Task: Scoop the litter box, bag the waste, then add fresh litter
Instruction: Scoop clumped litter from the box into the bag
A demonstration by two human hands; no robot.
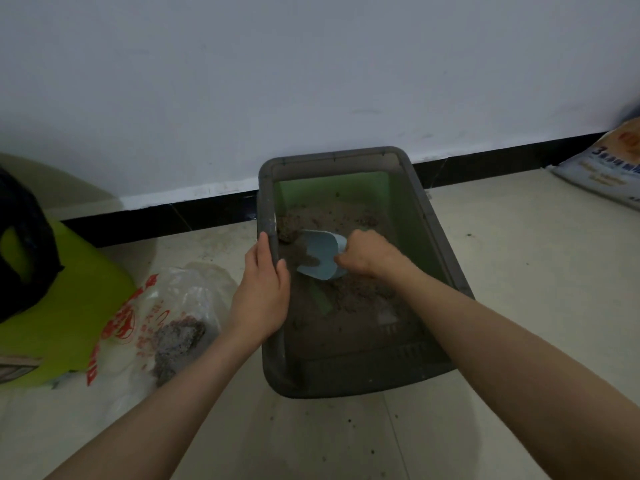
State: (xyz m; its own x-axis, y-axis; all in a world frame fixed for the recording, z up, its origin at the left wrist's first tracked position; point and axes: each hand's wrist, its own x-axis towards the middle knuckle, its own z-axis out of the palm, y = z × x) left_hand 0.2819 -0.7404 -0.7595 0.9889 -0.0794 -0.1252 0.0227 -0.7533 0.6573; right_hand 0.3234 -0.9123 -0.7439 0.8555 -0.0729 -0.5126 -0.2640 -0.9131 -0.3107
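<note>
Head view, position: person is over a grey litter box (429,237) that stands on the tiled floor (519,306) against a white wall (311,81).
Left hand (263,289): grip is wrapped over the box's left rim, thumb inside, fingers outside; judged to be steadying the box so it does not slide while the scoop works.
Right hand (367,252): grip is closed round the handle end of a pale blue scoop (320,254); handle itself is hidden by the hand.
Scoop: lies inside the box, mouth turned toward the left wall, with some brown litter in its bowl; judged a mid-scooping pass.
Litter (349,292): brown, thin and patchy; green inner base shows through at one strip; clumps sit near the far left corner beside the scoop.
Waste bag (166,306): clear plastic with red print, lies open on the floor just left of the box, grey waste already inside; placed near so each load travels a short way.
Fresh litter sack (602,168): lies at far right by the wall, well apart; judged untouched, refill not yet begun.
Green bin (69,306): stands far left, black liner over its rim.
Risk: spillage when lifting the scoop over the rim.
</note>
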